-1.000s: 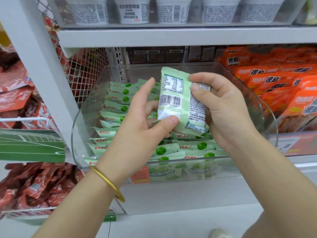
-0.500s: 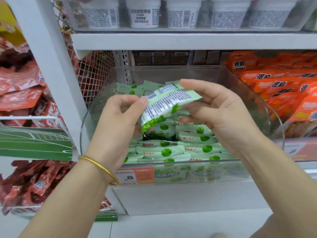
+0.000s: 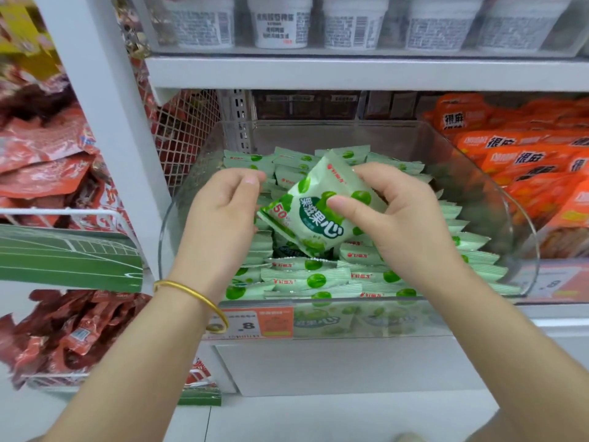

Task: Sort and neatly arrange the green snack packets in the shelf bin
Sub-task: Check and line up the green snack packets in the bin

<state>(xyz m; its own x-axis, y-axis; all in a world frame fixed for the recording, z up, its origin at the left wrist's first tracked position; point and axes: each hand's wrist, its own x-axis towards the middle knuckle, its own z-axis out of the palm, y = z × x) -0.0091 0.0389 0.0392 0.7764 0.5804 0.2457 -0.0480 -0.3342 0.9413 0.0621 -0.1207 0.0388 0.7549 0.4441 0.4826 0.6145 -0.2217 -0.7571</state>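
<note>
Green snack packets (image 3: pixel 306 279) filled the clear shelf bin (image 3: pixel 478 161), most of them lying flat in overlapping rows with their sealed ends facing the front. One packet (image 3: pixel 306 218) was raised above the pile, over the middle of the bin, tilted with its printed face up and its top corner pointing toward the back wall. The right hand (image 3: pixel 404 218) gripped this packet: its thumb pressed on the front face near the green fruit picture, and its forefinger curled over the upper corner. The left hand (image 3: pixel 223 212) sat at the packet's left edge with its fingers curled and the thumb tip against the forefinger. Its lower fingers were touching or just beside the packet's bottom left corner, but I could not tell whether it actually held the packet. A gold bracelet (image 3: pixel 194 295) circled the left wrist.

An orange price tag (image 3: pixel 255 323) was fixed to the front of the bin. Orange packets (image 3: pixel 526 161) were stacked just right of the bin, and red packets (image 3: pixel 47 161) were piled in wire racks to its left, beyond a white upright. White cups (image 3: pixel 280 20) with barcodes stood in a row on the shelf (image 3: pixel 350 71) above.
</note>
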